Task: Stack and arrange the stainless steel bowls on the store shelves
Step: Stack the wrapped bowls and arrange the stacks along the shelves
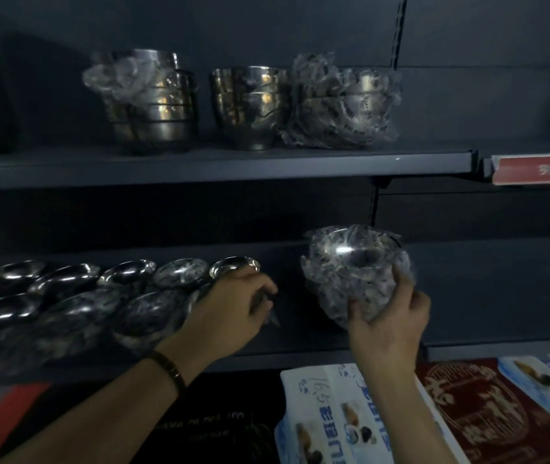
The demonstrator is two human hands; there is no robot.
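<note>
Wrapped bowl (354,262) in right hand (390,319)

The light is dim, and a dark grey back panel (501,95) rises above the right hand (390,316), split by a slotted upright post (399,31). A red label strip (538,169) lies further right.

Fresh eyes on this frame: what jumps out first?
First, the shiny plastic-wrapped bowl in the grip of the right hand, held up in front of the lower shelf, right of centre. Next, the left hand at the right end of a row of tilted bowls on that shelf. Above, three bowl stacks stand on the upper shelf, the outer two with plastic on them.
</note>
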